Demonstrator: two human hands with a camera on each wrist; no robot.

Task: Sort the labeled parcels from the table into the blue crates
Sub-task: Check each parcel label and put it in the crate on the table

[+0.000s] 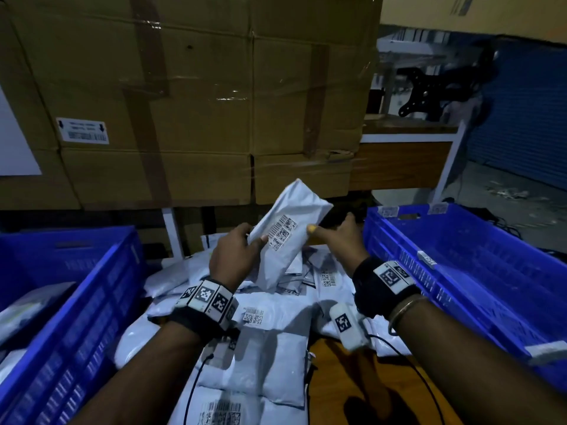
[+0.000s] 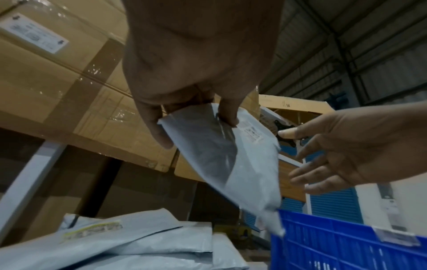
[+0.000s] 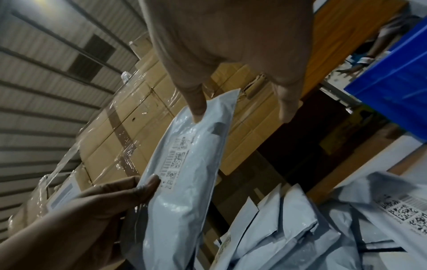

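A white labeled parcel (image 1: 285,237) (image 2: 249,164) (image 3: 184,173) is held tilted above the pile of parcels (image 1: 270,348) on the table. My left hand (image 1: 242,243) grips its left edge, thumb on the label side and fingers behind. My right hand (image 1: 334,237) (image 2: 346,146) is at its right edge; only the thumb (image 3: 198,107) touches it, and the fingers are spread and apart from it. One blue crate (image 1: 92,302) stands at the left with some parcels inside. The other blue crate (image 1: 460,271) stands at the right.
Film-wrapped cardboard boxes (image 1: 184,102) are stacked close behind the table. A bare patch of wooden tabletop (image 1: 352,378) shows in front, crossed by black cables. A desk with a black bracket (image 1: 429,90) stands at the back right.
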